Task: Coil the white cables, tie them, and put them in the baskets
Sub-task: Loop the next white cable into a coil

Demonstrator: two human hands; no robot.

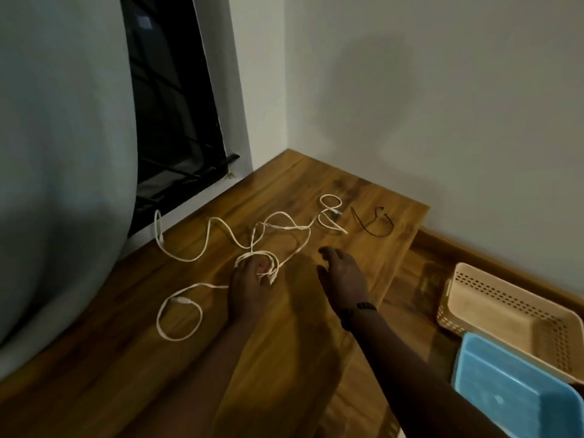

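At the lower right of the frame, a beige perforated plastic basket (pixel 505 314) is sitting with a smooth blue plastic basket (pixel 518 387) overlapping its near edge; the visible parts of both are holding nothing. The wood-grain table (pixel 284 358) is carrying thin white cables (pixel 218 229), which are sprawling in loose loops across the middle of the frame. The left hand (pixel 249 286) is gripping a small bundle of coiled loops, fingers curling round them. The right hand (pixel 343 273) is hovering just right of it, fingers spread and relaxed, holding nothing. Thin black ties (pixel 376 221) are lying curved near the table's far right edge.
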